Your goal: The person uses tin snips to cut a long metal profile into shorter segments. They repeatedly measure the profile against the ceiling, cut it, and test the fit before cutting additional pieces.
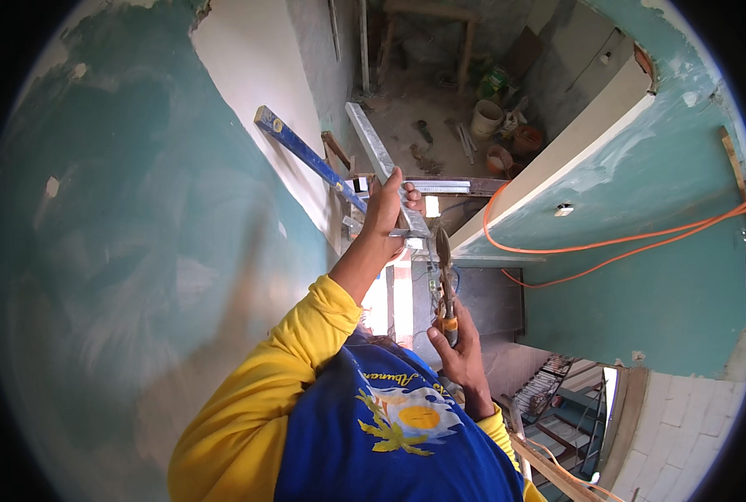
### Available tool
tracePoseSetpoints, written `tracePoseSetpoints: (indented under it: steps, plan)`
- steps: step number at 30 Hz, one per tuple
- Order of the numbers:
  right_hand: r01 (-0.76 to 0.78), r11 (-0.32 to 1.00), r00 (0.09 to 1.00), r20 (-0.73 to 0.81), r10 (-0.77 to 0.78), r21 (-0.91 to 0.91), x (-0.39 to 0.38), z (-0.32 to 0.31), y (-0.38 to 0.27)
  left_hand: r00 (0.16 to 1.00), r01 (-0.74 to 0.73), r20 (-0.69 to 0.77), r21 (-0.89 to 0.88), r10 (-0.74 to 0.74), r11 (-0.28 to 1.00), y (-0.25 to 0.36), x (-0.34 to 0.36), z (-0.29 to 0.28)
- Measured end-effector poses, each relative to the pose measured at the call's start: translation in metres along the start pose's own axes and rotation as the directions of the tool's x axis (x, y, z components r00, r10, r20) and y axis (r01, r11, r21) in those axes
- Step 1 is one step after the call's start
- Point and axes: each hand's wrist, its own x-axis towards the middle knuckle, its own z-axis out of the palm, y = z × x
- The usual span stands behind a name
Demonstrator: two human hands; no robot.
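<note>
My left hand (388,209) is wrapped round a long, pale grey metal bar (366,132), which slants up and away to the left. The lower end of the bar comes close to the trowel. A small pointed trowel (445,259) with a black and orange handle stands blade up in my right hand (463,356), lower and to the right. Its blade looks dirty with dried, brownish material. Just left of the bar, a blue spirit level (302,153) leans near the corner of the wall.
Green walls (122,251) flank me on both sides. An orange cable (590,248) loops along the right one. Beyond a wooden beam (482,186) lies a lower floor with a white bucket (486,119) and other containers. Metal stairs (569,410) show at lower right.
</note>
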Motion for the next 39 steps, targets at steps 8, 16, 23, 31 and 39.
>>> tracePoseSetpoints:
  steps: [8, 16, 23, 31, 39]
  plan:
    - [0.044, 0.999, 0.999, 0.010, -0.044, 0.019, 0.010, -0.004, -0.015, 0.994, -0.108, -0.003, 0.062, 0.108, 0.992, -0.004, 0.036, -0.029]
    - [-0.023, 0.999, 1.000, -0.015, 0.024, 0.048, 0.004, -0.006, -0.016, 0.998, -0.053, 0.033, 0.053, 0.051, 0.997, -0.013, 0.041, -0.027]
    - [-0.020, 0.998, 1.000, -0.016, 0.021, 0.061, 0.005, -0.004, -0.012, 0.997, -0.037, 0.073, 0.060, 0.033, 0.998, -0.007, 0.039, -0.027]
    - [0.036, 0.994, 0.996, -0.089, -0.027, 0.101, 0.006, 0.003, -0.014, 0.995, -0.091, 0.046, 0.106, 0.086, 0.990, 0.003, 0.029, -0.012]
    - [-0.005, 0.984, 0.991, -0.132, 0.029, 0.180, 0.000, 0.010, -0.013, 0.998, 0.010, 0.062, -0.058, -0.006, 0.998, 0.001, 0.010, 0.013]
